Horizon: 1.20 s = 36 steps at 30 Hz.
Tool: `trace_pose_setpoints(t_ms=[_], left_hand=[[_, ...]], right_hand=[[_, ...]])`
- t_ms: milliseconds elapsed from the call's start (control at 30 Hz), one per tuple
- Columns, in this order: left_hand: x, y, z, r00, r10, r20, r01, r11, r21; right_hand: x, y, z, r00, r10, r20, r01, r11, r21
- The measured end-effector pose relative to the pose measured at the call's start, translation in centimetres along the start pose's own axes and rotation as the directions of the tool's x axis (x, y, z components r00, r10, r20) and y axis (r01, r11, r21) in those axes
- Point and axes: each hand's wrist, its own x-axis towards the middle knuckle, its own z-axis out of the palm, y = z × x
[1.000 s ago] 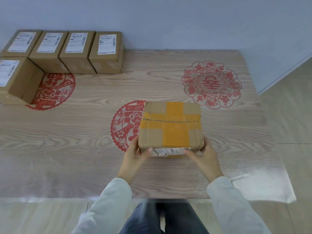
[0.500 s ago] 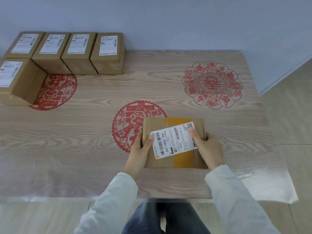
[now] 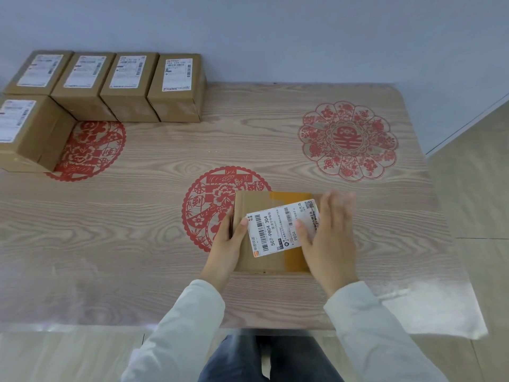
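A small cardboard box [image 3: 268,260] lies on the wooden table [image 3: 137,221] near the front middle, with its white shipping label [image 3: 278,227] facing up and orange tape across it. My left hand [image 3: 228,244] grips the box's left side, thumb on top by the label. My right hand [image 3: 327,235] lies over the right part of the box with its fingers straight and blurred, thumb on the label.
Several labelled cardboard boxes [image 3: 129,84] stand in a row at the back left, with one more box [image 3: 24,130] in front of them at the left edge. Red paper-cut decals [image 3: 348,140] mark the tabletop. The floor lies beyond the table's right edge.
The box was tipped over from its taped side so the label faces up, then set flat. My right hand has since let go of the right side and moved over the top.
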Motion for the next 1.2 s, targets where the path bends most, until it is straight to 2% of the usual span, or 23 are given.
trace_pose_setpoints(t_ms=[67, 167, 333, 567, 867, 933, 1000, 1067, 1200], left_hand=[[-0.1, 0.1, 0.1, 1.000, 0.017, -0.008, -0.017, 1.000, 0.012], [-0.2, 0.2, 0.2, 0.999, 0.035, -0.010, -0.034, 0.999, 0.025], [0.1, 0.1, 0.4, 1.000, 0.023, -0.015, -0.023, 1.000, 0.001], [0.1, 0.0, 0.4, 1.000, 0.019, -0.025, -0.019, 1.000, 0.001], [-0.1, 0.1, 0.5, 0.998, 0.046, -0.040, -0.044, 0.998, 0.044], [-0.3, 0.2, 0.4, 0.995, 0.072, -0.070, -0.068, 0.996, 0.051], [-0.9, 0.3, 0.5, 0.987, 0.087, -0.134, -0.082, 0.996, 0.041], [-2.0, 0.1, 0.5, 0.976, 0.104, -0.192, -0.105, 0.994, 0.005], [-4.6, -1.2, 1.6, 0.940, 0.113, -0.323, -0.146, 0.986, -0.079]], right_hand=[[0.1, -0.9, 0.9, 0.978, -0.208, 0.009, 0.208, 0.973, -0.101], [0.3, -1.5, 2.1, 0.947, -0.313, 0.066, 0.320, 0.939, -0.129], [0.6, -0.9, 2.8, 0.936, -0.350, 0.043, 0.352, 0.918, -0.184], [0.7, -1.0, 2.6, 0.937, -0.348, 0.023, 0.346, 0.922, -0.174], [0.7, -1.2, 2.2, 0.935, -0.337, 0.110, 0.350, 0.926, -0.138], [0.9, -1.3, 1.7, 0.925, -0.368, 0.095, 0.377, 0.921, -0.103], [1.1, -1.1, 0.8, 0.928, -0.366, 0.073, 0.365, 0.931, 0.020], [1.3, -0.2, -0.8, 0.945, -0.314, 0.087, 0.289, 0.932, 0.220], [3.1, 2.8, -3.9, 0.978, -0.206, 0.023, 0.184, 0.913, 0.363]])
